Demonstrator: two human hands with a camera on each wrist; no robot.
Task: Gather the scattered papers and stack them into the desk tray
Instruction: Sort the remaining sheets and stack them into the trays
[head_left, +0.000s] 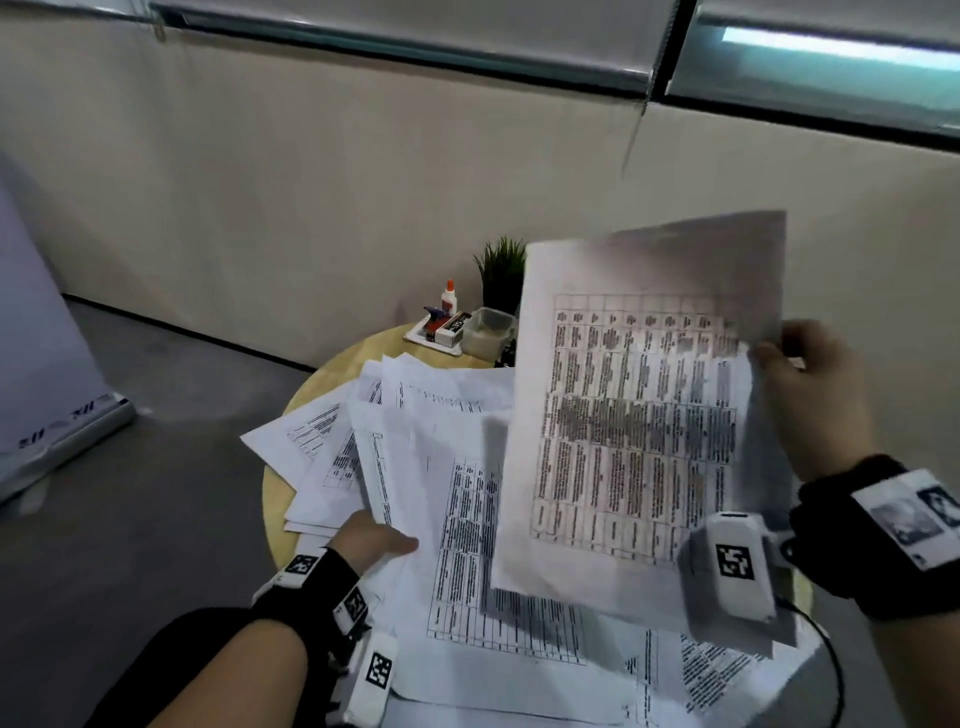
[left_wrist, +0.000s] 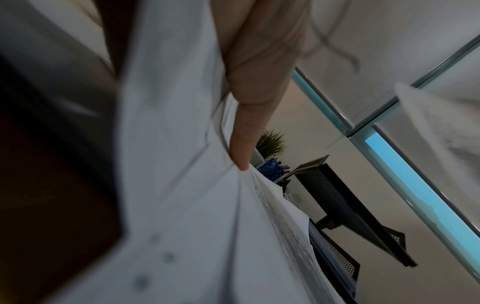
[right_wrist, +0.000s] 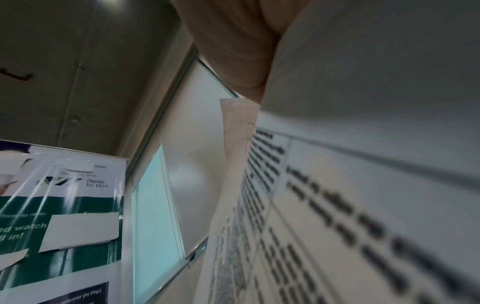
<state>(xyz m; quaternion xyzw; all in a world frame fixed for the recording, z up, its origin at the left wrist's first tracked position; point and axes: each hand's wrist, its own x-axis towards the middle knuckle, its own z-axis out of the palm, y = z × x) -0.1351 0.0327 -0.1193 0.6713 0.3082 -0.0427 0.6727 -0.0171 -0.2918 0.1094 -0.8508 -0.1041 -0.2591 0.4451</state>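
Printed sheets (head_left: 447, 415) lie scattered in overlapping layers over a round wooden table (head_left: 337, 364). My right hand (head_left: 779, 358) holds a raised sheet (head_left: 639, 415) with a printed table by its right edge, tilted above the pile; in the right wrist view the thumb (right_wrist: 233, 51) lies against that sheet (right_wrist: 363, 205). My left hand (head_left: 384, 540) pinches the left edge of a sheet on the pile, with the thumb (left_wrist: 249, 123) on top of the paper (left_wrist: 182, 185). The black mesh desk tray (left_wrist: 335, 203) shows only in the left wrist view, behind the papers.
At the table's far edge stand a glue bottle (head_left: 448, 296), a small white tray of supplies (head_left: 441, 330), a clear plastic container (head_left: 488, 327) and a potted plant (head_left: 501, 275). A blue pen cup (left_wrist: 272, 170) sits beside the mesh tray. A banner stand (head_left: 62, 431) is on the floor at left.
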